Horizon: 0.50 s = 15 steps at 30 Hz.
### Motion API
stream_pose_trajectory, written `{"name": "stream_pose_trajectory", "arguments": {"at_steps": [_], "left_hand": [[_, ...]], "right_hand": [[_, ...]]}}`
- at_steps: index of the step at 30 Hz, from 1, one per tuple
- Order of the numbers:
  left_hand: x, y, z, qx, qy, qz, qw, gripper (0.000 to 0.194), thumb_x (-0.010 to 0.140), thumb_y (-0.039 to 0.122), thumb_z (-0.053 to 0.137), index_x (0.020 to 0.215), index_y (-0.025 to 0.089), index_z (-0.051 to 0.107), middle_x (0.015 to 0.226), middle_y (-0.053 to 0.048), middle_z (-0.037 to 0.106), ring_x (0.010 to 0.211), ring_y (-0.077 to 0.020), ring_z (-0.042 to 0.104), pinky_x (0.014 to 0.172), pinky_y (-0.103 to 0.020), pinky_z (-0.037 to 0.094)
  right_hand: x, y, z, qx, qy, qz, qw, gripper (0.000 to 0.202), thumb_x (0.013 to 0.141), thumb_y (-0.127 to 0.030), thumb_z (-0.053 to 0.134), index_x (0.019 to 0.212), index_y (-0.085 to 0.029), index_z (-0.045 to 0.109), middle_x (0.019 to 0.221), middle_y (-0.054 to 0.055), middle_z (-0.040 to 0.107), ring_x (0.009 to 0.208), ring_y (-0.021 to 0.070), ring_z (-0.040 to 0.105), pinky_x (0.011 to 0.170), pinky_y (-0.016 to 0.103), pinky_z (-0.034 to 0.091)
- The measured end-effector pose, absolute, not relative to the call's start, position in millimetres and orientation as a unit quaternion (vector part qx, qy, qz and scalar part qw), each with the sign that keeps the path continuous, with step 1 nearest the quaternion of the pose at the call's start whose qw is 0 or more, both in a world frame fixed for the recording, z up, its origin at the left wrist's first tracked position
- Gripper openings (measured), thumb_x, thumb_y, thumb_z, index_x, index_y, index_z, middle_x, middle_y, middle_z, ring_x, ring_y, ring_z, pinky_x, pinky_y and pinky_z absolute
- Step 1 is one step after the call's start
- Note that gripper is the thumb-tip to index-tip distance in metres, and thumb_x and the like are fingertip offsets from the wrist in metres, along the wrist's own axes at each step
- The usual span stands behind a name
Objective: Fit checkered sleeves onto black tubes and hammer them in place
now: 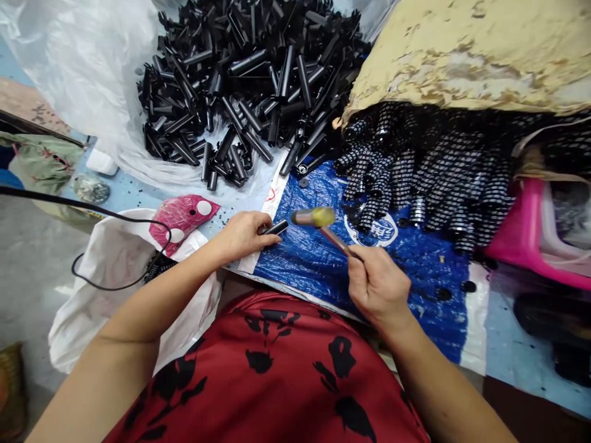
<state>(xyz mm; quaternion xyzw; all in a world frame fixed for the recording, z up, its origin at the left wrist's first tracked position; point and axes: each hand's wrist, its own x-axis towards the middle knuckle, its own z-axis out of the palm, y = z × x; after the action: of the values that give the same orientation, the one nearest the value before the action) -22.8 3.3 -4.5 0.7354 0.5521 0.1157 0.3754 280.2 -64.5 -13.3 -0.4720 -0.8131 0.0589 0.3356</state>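
My left hand [248, 235] is closed around a short black tube [276, 228], whose free end points right. My right hand [377, 282] grips the handle of a mallet [314, 216]. The mallet's head, dark at one end and yellow at the other, is slightly blurred and lies just right of the tube's end, apart from it. Under both hands is a blue plastic sheet [305, 258] with white edges and a white print. A large heap of loose black tubes [249, 67] lies beyond my left hand. Past the mallet are stacked black pieces with a light chequered surface [434, 166].
A worn yellow cover [480, 55] overhangs the chequered pieces. At the right stands a pink tub [517, 231]. On the left are a pink bag of small parts [182, 221], a white sack [87, 289] and a looping black cord [111, 286]. Clear plastic [92, 67] spreads around the heap.
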Motion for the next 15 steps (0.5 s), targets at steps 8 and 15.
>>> {"name": "stream_pose_trajectory", "arguments": {"at_steps": [8,15], "left_hand": [[-18,15,-10,0.705,0.552,0.118,0.429,0.034,0.079,0.044,0.081,0.074,0.018,0.06,0.062,0.001,0.054,0.057,-0.013,0.043,0.061,-0.028,0.024],[-20,37,-11,0.711,0.527,0.053,0.463,0.044,0.07,0.044,0.087,0.062,0.018,0.052,0.056,0.002,0.049,0.054,-0.0118,0.039,0.058,-0.029,0.022]], "right_hand": [[259,-47,-12,-0.471,-0.856,0.016,0.213,0.016,0.104,-0.023,0.055,0.111,-0.015,0.067,0.078,0.005,0.065,0.067,0.0182,0.061,0.065,0.032,0.044],[251,-60,-5,-0.34,-0.878,0.084,0.327,0.032,0.102,-0.019,0.054,0.133,-0.013,0.06,0.095,0.011,0.073,0.083,0.0204,0.067,0.075,0.031,0.051]]}}
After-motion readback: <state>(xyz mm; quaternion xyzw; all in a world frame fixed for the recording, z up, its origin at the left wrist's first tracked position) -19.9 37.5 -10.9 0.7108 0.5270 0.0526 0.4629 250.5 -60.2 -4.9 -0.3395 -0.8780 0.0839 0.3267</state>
